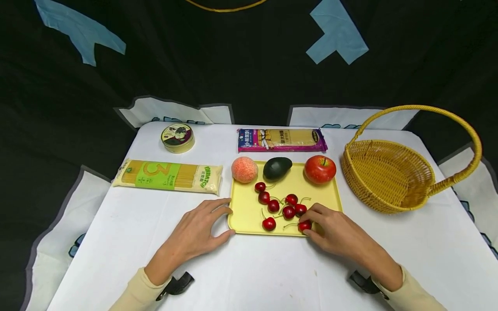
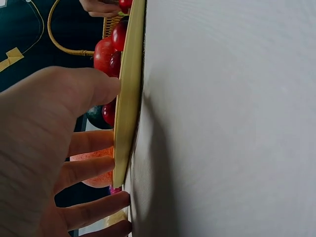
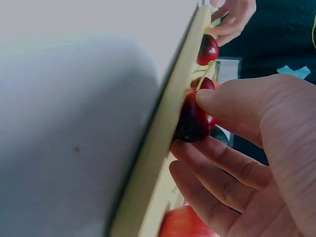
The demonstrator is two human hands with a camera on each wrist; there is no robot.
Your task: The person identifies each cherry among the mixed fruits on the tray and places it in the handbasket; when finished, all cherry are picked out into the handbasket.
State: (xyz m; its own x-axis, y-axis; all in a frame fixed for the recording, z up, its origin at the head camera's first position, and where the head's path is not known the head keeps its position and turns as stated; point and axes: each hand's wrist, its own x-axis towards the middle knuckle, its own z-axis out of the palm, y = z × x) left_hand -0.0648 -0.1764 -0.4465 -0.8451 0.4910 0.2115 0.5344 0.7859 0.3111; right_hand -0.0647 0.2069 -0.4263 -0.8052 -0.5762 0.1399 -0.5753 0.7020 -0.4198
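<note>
Fingers (image 3: 207,168) of the right hand (image 1: 332,229) are pinching a cherry (image 1: 305,226) at the tray (image 1: 247,205)'s near right corner, ideally squeezing lightly to avoid bruising, while the left hand (image 1: 196,226), loosely spread, is touching the tray's left edge.

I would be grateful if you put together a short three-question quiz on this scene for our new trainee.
1. Which thing does the right hand hold?
a) a round tin
b) a cherry
c) a pasta packet

2. True or false: the left hand touches the edge of the yellow tray.

3. Fill in the blank: in the head view, the dark green avocado lies between the peach and the red ____.

Key: 1. b; 2. true; 3. apple.
</note>
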